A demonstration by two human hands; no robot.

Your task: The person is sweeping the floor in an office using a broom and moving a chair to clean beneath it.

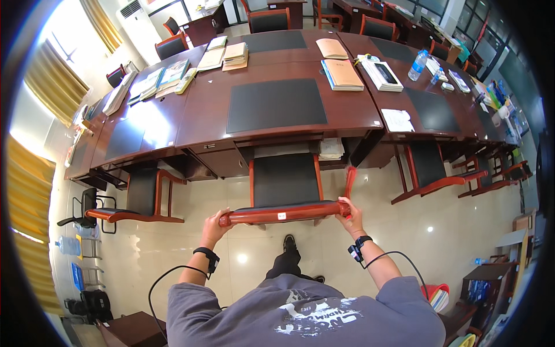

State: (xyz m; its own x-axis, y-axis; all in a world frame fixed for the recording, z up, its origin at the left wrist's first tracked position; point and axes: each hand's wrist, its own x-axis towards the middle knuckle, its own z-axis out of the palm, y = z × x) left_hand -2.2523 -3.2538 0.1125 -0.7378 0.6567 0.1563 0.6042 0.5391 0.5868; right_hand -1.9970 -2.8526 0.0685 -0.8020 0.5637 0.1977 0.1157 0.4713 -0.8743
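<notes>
A wooden chair with a black padded seat stands before me, its front edge close to the long dark-red desk. My left hand grips the left end of its reddish backrest rail, and my right hand holds the right end. Against the right end of the rail, a red strip, perhaps cloth, rises beside my right fingers; whether those fingers touch it I cannot tell. Beyond the seat, a black desk mat lies on the desktop. Stacked papers fill part of an opening under the desk.
Another black-seated chair stands to the left and one to the right. Booklets, a boxed item and a water bottle rest on the desks. Near the right rear is a red bin; cables run from both wrists.
</notes>
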